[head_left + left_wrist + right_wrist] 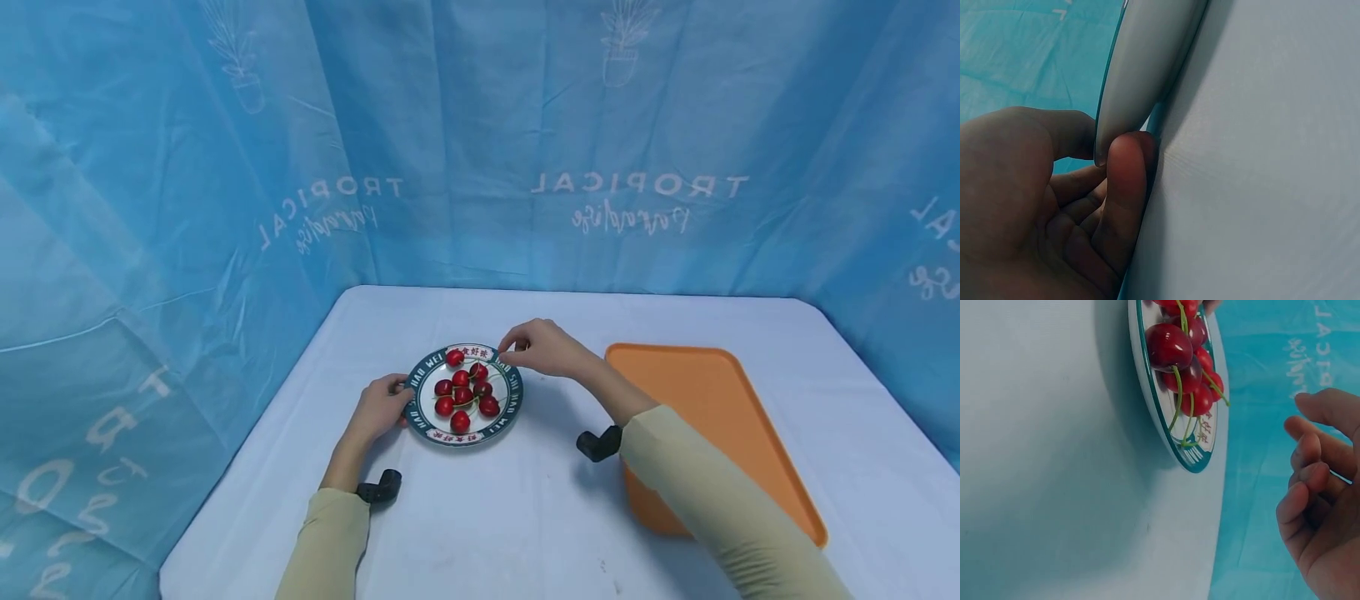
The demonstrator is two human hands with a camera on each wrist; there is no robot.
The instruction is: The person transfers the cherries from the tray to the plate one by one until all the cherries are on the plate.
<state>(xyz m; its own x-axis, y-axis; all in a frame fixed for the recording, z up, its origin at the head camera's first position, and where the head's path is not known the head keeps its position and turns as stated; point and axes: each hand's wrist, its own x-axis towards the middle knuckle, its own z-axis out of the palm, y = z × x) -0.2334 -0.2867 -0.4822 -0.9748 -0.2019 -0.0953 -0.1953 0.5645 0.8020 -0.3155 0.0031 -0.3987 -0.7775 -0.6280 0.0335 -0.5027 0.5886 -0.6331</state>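
Several red cherries (462, 397) with green stems lie on a round plate (513, 392) with a dark green lettered rim. My left hand (380, 407) grips the plate's left edge. In the left wrist view, its thumb is on the rim of the plate (1147, 69) and other fingers are underneath. My right hand (547, 348) hovers by the plate's upper right edge. From the right wrist, the fingers of that hand (1322, 469) look loosely bent, with nothing between thumb and forefinger. They are apart from the cherries (1169, 347).
An orange tray (675, 375) lies on the white table (480, 517) to the right, partly covered by my right forearm. Blue printed cloth (480, 125) hangs behind the table and along its left side.
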